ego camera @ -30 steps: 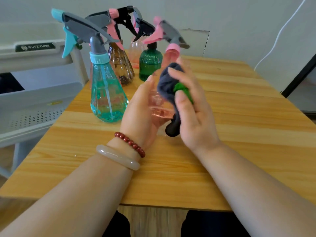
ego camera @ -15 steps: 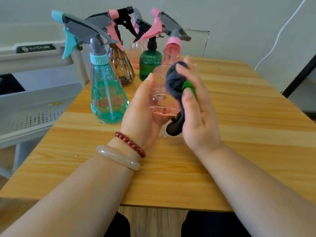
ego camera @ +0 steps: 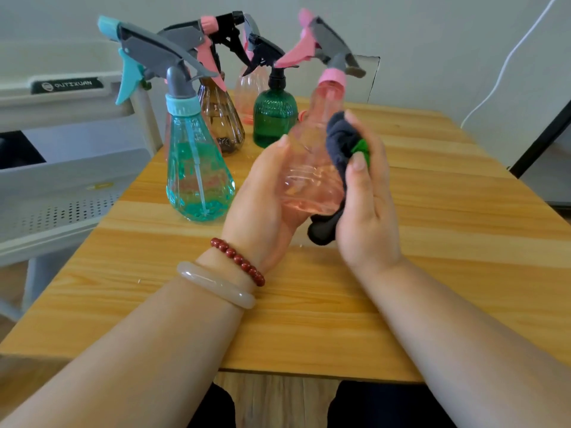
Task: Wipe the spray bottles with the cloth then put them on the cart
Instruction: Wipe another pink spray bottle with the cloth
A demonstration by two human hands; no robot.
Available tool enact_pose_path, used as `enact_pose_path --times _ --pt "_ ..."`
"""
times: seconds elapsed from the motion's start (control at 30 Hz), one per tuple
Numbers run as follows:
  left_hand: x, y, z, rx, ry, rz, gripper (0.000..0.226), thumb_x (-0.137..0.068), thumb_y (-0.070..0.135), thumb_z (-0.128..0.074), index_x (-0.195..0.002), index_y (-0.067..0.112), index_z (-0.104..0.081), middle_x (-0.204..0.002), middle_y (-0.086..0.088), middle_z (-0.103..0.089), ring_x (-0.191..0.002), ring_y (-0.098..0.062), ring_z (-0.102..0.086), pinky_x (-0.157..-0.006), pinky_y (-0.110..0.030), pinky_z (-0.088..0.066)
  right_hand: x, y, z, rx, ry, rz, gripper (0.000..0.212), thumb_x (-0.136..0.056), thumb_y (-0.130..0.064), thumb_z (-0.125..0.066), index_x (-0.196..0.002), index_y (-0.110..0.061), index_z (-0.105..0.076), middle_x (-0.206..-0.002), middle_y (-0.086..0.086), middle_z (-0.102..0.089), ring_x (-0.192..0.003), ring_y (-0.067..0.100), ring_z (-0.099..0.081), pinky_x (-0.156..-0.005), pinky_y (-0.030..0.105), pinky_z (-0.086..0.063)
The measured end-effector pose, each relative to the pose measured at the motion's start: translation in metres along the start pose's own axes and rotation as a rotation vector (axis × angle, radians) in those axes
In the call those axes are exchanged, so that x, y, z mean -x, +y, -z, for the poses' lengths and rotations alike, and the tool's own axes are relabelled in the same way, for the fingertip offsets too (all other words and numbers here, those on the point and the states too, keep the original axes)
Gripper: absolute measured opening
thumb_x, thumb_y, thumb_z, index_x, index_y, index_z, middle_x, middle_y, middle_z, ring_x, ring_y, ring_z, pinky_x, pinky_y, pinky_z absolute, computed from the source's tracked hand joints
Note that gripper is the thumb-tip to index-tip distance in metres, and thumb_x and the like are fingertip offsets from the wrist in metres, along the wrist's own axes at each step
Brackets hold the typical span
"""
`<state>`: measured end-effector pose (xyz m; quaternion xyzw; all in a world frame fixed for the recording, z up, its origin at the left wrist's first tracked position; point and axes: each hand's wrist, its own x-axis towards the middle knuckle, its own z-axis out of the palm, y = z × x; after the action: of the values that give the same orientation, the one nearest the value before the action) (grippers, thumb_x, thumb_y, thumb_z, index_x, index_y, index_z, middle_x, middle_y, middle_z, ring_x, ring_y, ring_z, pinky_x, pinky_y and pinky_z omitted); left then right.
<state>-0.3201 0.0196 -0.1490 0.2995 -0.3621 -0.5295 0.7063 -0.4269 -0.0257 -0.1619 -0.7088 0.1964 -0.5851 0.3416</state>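
Two hands are busy over the wooden surface (ego camera: pixel 448 227). The left hand (ego camera: pixel 262 193) cups the pink spray bottle (ego camera: pixel 312 168) low on its body, thumb up the near side and fingers wrapped behind, with the nozzle tipped slightly right. The right hand (ego camera: pixel 367 211) grips the dark cloth (ego camera: pixel 340 140), thumb and fingers curled round it, and presses it on the bottle's right flank. Back left stand the teal bottle (ego camera: pixel 197 174), brown bottle (ego camera: pixel 221 118), green bottle (ego camera: pixel 273 118) and pale pink bottle (ego camera: pixel 247 91). Left of the surface sits the cart (ego camera: pixel 77 180).
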Motion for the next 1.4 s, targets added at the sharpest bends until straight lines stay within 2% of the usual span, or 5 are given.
enact_pose_path --times 0.43,0.73,0.97,1.2,1.4 --pt "0.003 -0.011 -0.001 -0.789 0.089 -0.21 0.045 -0.091 0.037 -0.067 -0.13 0.039 -0.045 -0.111 0.012 -0.063 -0.09 0.003 -0.061 -0.086 -0.02 -0.053 -0.005 0.003 0.006 0.027 0.151 -0.167 0.028 -0.101 -0.025 -0.039 -0.127 -0.029 -0.05 -0.137 -0.002 -0.055 -0.13 0.007 -0.048 -0.113 0.034 -0.036" --pt "-0.001 0.001 0.002 0.062 0.119 0.032 0.037 -0.101 0.031 -0.044 -0.125 0.01 -0.064 -0.111 -0.011 -0.069 -0.101 -0.024 -0.067 -0.083 -0.038 -0.053 0.002 -0.006 0.001 0.258 -0.092 0.2 0.028 -0.097 -0.018 -0.048 -0.123 -0.012 -0.058 -0.136 0.012 -0.047 -0.134 0.02 -0.042 -0.113 0.026 -0.03" --pt "-0.002 -0.009 -0.004 -0.215 0.104 0.008 0.034 -0.096 0.026 -0.058 -0.127 0.013 -0.063 -0.111 -0.012 -0.072 -0.082 -0.022 -0.067 -0.073 -0.039 -0.054 -0.005 0.0 0.015 0.273 0.288 -0.059 0.026 -0.094 -0.03 -0.058 -0.114 -0.015 -0.065 -0.107 -0.005 -0.047 -0.103 0.004 -0.052 -0.093 0.008 -0.036" --pt "-0.004 -0.004 0.008 -0.027 0.258 0.019 0.033 -0.098 0.029 -0.055 -0.123 0.01 -0.065 -0.107 -0.008 -0.071 -0.099 -0.021 -0.068 -0.074 -0.035 -0.057 0.002 -0.004 0.008 0.451 -0.008 0.268 0.033 -0.093 -0.021 -0.06 -0.119 -0.001 -0.066 -0.099 0.007 -0.053 -0.095 0.011 -0.051 -0.091 0.014 -0.038" --pt "-0.002 -0.009 -0.001 -0.096 0.159 0.073 0.037 -0.093 0.032 -0.057 -0.123 0.011 -0.064 -0.102 -0.008 -0.071 -0.086 -0.02 -0.066 -0.071 -0.035 -0.056 -0.007 0.003 0.015 0.395 0.263 0.001 0.039 -0.093 -0.035 -0.055 -0.116 -0.006 -0.067 -0.101 0.004 -0.056 -0.091 -0.008 -0.051 -0.084 0.001 -0.034"
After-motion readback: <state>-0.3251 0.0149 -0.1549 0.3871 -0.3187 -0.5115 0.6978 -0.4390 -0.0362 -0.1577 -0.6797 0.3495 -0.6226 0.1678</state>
